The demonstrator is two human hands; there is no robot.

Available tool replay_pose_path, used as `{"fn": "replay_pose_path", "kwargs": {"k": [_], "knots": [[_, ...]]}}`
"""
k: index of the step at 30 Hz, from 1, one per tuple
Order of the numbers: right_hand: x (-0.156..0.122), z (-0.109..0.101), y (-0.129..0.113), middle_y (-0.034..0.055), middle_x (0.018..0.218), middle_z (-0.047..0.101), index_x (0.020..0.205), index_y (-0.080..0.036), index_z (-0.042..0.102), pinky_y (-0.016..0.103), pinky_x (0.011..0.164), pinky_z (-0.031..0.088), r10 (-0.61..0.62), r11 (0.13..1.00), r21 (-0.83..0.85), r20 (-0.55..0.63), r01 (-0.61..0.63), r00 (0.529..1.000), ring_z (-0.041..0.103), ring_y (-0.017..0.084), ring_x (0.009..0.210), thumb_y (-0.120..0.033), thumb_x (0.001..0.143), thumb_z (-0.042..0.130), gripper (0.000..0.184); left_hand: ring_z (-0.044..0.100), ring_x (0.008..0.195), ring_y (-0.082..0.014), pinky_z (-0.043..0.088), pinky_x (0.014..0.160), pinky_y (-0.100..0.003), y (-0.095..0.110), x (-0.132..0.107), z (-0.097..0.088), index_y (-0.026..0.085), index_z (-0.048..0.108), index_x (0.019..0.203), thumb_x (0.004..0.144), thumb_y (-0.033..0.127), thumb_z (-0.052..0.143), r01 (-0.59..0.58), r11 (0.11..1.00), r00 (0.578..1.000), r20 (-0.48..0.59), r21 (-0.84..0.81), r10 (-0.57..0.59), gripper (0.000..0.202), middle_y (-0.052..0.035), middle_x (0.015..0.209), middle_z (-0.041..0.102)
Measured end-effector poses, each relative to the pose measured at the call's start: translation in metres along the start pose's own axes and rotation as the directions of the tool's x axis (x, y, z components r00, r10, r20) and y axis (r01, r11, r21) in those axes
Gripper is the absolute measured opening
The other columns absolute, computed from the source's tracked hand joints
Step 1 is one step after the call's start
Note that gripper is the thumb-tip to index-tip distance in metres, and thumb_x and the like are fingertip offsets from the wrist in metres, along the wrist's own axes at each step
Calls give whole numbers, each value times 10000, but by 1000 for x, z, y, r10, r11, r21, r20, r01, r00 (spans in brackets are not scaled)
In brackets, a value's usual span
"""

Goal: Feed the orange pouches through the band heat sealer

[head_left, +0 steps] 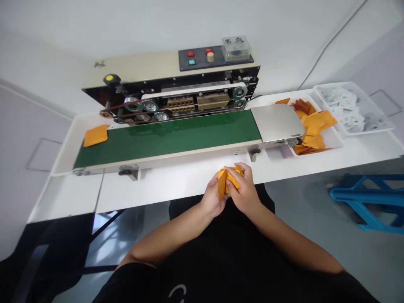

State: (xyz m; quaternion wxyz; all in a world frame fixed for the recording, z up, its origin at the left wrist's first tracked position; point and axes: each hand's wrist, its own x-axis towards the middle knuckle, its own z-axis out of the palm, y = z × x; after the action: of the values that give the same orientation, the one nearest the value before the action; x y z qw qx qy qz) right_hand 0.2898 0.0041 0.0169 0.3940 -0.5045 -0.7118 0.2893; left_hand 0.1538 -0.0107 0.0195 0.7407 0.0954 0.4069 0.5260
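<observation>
Just below the frame's centre, your left hand [212, 198] and right hand [243, 190] gripped a small, flexible orange pouch [222, 184] near the long green conveyor belt [173, 138].

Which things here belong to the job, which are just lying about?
Likely the job:
orange packet, held by left hand and right hand
green belt
orange pile at right
white pieces, possibly

Seemingly just about:
blue frame
wall cable
</observation>
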Motion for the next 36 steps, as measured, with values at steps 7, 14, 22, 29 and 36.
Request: {"fn": "replay_pose_path", "kwargs": {"k": [7,14,22,29,36], "knots": [[27,-10,-26,-64,1625,616,1422,-503,722,750,1190,394,-141,949,-245,227,197,964,515,477,1493,-198,937,620,581,712,749,-161,560,650,-251,11,-1,1,177,698,1035,833,404,905,-88,995,996,-7,40,89,368,-16,856,727],[50,-29,-25,-51,1231,837,994,-374,785,650,1154,442,-256,962,-21,281,272,925,656,363,1357,-189,932,662,230,748,834,-172,600,753,-268,18,2,4,178,693,1092,901,447,874,-86,996,996,-12,20,86,377,-34,935,756],[54,-38,-26,34,967,787,974,-274,746,439,839,633,92,916,370,184,-156,979,755,256,898,-361,890,835,150,753,798,-193,629,655,-287,22,7,-1,169,685,1159,906,504,875,-30,997,997,-68,73,35,461,-76,999,776],[65,-38,-14,19,964,750,1191,-268,653,364,640,598,390,630,682,134,-370,911,694,173,655,-372,822,904,459,775,875,-217,664,689,-317,32,10,-11,148,707,1233,922,549,860,-28,996,996,-81,81,34,531,-132,1119,792],[79,-51,-8,53,1022,764,1093,-288,747,313,572,544,490,515,771,93,-374,867,746,213,822,-577,852,889,402,766,879,-212,652,713,-312,47,7,-9,160,723,1174,886,540,900,13,993,996,-92,117,-2,509,-102,1084,792]]}}
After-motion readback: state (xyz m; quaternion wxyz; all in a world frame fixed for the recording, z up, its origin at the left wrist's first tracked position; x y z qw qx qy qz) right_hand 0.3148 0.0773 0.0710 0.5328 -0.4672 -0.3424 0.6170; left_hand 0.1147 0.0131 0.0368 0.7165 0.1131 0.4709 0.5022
